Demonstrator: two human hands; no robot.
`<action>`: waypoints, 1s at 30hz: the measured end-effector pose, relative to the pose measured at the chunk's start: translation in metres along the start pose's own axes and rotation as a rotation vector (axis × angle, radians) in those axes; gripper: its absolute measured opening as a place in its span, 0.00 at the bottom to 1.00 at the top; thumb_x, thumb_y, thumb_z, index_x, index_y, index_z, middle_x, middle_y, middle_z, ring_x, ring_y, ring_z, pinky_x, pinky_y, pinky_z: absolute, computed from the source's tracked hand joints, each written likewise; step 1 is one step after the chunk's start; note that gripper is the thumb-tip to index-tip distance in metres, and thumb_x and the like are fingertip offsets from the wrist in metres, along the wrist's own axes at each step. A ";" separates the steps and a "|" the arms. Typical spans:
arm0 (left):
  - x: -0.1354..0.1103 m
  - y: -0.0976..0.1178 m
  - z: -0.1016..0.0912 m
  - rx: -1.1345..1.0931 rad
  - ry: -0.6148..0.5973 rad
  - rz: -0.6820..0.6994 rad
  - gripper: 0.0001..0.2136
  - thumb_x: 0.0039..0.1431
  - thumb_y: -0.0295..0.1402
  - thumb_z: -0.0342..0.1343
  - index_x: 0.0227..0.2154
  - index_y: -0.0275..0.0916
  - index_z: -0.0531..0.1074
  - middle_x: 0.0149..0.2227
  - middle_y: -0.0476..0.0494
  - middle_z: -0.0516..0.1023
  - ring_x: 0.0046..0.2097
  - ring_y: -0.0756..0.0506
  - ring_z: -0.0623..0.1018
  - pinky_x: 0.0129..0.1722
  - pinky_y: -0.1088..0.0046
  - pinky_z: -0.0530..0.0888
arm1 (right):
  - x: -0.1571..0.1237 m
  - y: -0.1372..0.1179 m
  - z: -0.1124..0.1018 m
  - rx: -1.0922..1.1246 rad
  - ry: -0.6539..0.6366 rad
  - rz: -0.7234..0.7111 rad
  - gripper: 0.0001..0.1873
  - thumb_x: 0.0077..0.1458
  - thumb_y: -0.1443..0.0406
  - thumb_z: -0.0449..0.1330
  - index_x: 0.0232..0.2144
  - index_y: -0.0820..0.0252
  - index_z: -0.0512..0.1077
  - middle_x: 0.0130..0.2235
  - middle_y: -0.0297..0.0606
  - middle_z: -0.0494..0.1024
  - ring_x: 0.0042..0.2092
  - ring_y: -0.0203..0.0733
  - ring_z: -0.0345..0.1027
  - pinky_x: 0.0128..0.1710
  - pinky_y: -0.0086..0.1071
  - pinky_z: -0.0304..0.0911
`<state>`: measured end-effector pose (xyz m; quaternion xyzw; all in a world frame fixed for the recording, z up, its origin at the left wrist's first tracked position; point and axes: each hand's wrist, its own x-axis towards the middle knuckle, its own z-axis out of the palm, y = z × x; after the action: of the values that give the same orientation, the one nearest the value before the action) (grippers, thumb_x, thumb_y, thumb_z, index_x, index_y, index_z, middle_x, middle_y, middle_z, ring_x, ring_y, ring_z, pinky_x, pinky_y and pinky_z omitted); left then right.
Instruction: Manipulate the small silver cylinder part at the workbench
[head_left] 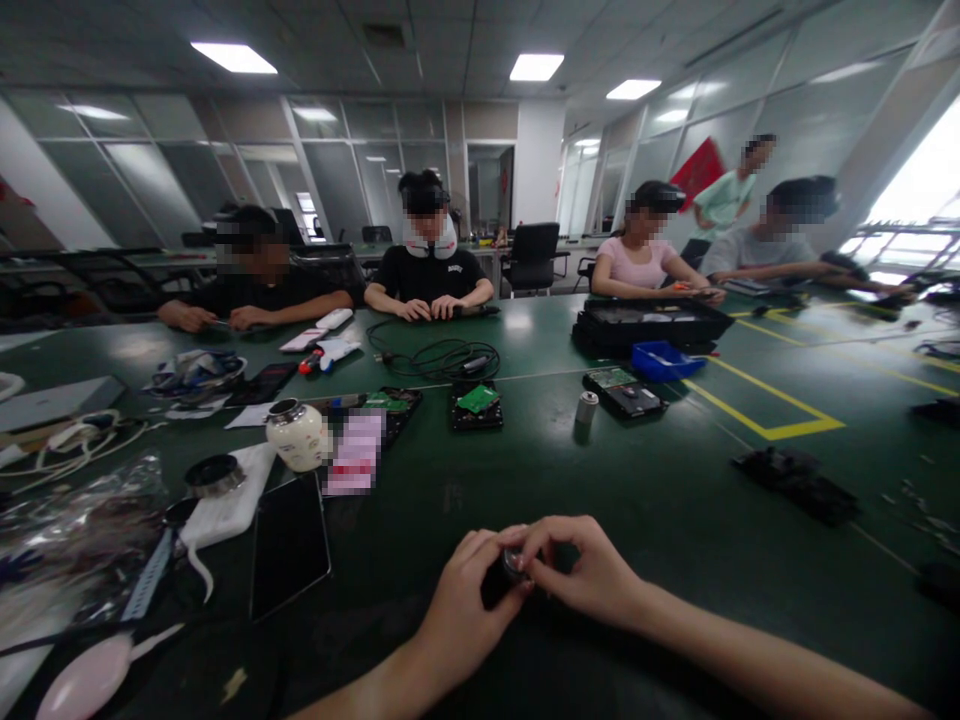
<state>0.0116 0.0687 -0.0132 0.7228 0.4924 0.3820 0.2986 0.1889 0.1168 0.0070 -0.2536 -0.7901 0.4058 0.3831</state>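
A small round metal part (514,565) with a dark side and a shiny end is held low over the green table, close to me. My left hand (469,597) is wrapped around it, thumb below and fingers above. The thumb and fingertips of my right hand (581,565) pinch at its end from the right. Fingers cover most of the part, so its exact kind cannot be made out. Farther off, a silver metal cylinder (586,406) stands upright beside a hard drive (630,392) with a green circuit board.
To the left lie a black tablet (291,548), a cream jar (298,436), a white device and plastic bags (90,520). Another drive (477,405), coiled cable (442,358), blue bin (667,360) and black parts (795,482) lie beyond. Several people sit across the table.
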 end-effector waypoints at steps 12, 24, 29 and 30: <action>0.000 0.001 -0.001 -0.024 -0.023 0.012 0.21 0.55 0.23 0.59 0.51 0.44 0.70 0.45 0.45 0.75 0.47 0.42 0.73 0.49 0.65 0.71 | 0.000 -0.003 -0.006 -0.052 0.033 0.008 0.01 0.50 0.69 0.64 0.28 0.61 0.75 0.29 0.37 0.79 0.26 0.33 0.69 0.25 0.25 0.64; -0.001 0.003 0.000 0.020 -0.024 -0.007 0.21 0.55 0.26 0.59 0.52 0.44 0.70 0.46 0.43 0.75 0.48 0.41 0.73 0.50 0.62 0.70 | 0.003 0.000 -0.011 -0.011 0.174 -0.013 0.11 0.51 0.65 0.65 0.20 0.60 0.71 0.32 0.41 0.82 0.28 0.37 0.74 0.26 0.27 0.67; -0.002 0.004 -0.001 0.039 -0.032 -0.053 0.23 0.56 0.28 0.58 0.55 0.45 0.67 0.48 0.43 0.75 0.49 0.40 0.73 0.53 0.59 0.69 | 0.016 0.030 -0.056 -0.033 0.298 0.103 0.13 0.53 0.61 0.64 0.22 0.61 0.68 0.38 0.48 0.82 0.40 0.48 0.77 0.22 0.27 0.66; -0.002 0.004 -0.002 0.040 -0.035 -0.064 0.22 0.57 0.28 0.58 0.55 0.45 0.67 0.48 0.43 0.75 0.50 0.40 0.72 0.53 0.59 0.68 | 0.017 0.041 -0.065 -0.065 0.295 0.156 0.13 0.53 0.59 0.63 0.23 0.61 0.68 0.39 0.49 0.81 0.39 0.48 0.77 0.20 0.26 0.63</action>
<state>0.0114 0.0655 -0.0101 0.7192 0.5175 0.3494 0.3048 0.2354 0.1799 0.0038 -0.3833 -0.7159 0.3667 0.4540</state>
